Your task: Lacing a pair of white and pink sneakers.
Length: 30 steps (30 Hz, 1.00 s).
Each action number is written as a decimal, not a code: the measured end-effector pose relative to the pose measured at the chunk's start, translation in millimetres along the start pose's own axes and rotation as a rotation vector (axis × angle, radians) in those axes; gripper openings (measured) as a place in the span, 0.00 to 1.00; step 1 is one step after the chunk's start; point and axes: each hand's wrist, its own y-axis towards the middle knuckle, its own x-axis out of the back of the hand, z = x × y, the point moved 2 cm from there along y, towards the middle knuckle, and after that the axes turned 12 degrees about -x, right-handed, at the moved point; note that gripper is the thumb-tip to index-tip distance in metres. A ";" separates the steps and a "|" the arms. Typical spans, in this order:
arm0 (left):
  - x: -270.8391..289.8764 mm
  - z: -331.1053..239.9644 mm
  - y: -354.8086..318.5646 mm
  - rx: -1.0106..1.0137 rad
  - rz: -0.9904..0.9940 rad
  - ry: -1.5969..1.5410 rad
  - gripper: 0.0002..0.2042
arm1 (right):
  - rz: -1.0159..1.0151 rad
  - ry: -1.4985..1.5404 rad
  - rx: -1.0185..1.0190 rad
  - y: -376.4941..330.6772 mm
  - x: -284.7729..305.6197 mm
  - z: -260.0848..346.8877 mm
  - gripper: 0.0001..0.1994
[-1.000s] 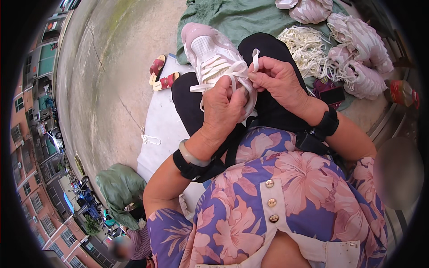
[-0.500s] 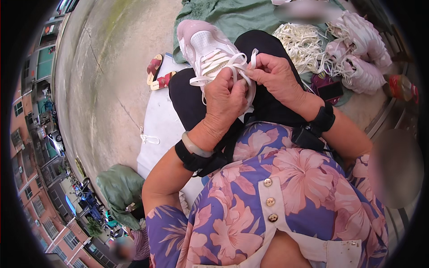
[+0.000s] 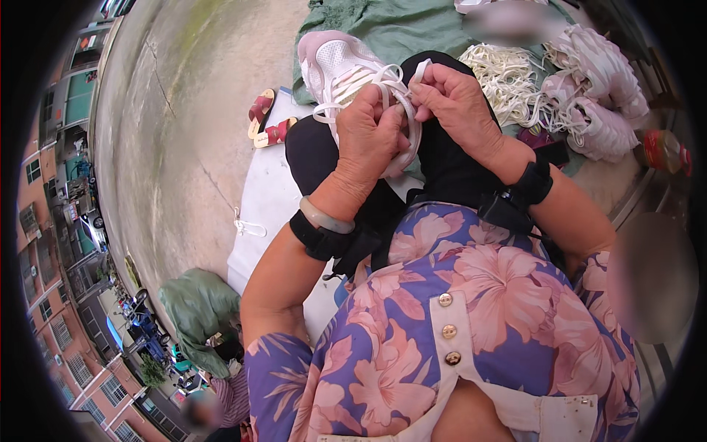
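Presumably for steadiness, a pink-and-white mesh sneaker (image 3: pixel 340 62) is gripped on black-trousered knees (image 3: pixel 311 153) by the left hand (image 3: pixel 366 140), its flat white lace (image 3: pixel 422 71) pinched between the right hand's (image 3: pixel 464 107) fingers.

The mesh-and-panel lace-up sneaker (image 3: pixel 342 70) is white with dusty-pink panels at the toe, its flat fabric lace (image 3: pixel 420 71) plain white. The loose cloth trousers (image 3: pixel 309 156) are solid black. The short-sleeved cloth shirt (image 3: pixel 501 295) is violet-blue, patterned with large pink-peach flowers — its front placket (image 3: pixel 462 317) cream, with round gold-toned buttons (image 3: pixel 449 331). Toward the right edge of the crumpled green tarp (image 3: pixel 405 33), a tangled heap of flat laces (image 3: pixel 504 77) is creamy white. At the upper edge of the smooth white sheet (image 3: pixel 266 193), flat open sandals (image 3: pixel 275 132) show dark-red straps on tan soles.
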 end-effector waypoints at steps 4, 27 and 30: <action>-1.1 5.1 -4.7 -0.056 -0.020 0.026 0.01 | 0.038 -0.094 0.026 -0.2 -2.3 0.1 0.06; 81.7 -11.0 -91.5 0.376 0.164 -0.086 0.05 | 0.148 0.152 -0.284 -7.6 -10.7 9.3 0.03; 83.5 -18.9 -85.6 0.304 0.136 -0.106 0.06 | 0.193 0.208 -0.291 -5.2 -3.6 7.0 0.04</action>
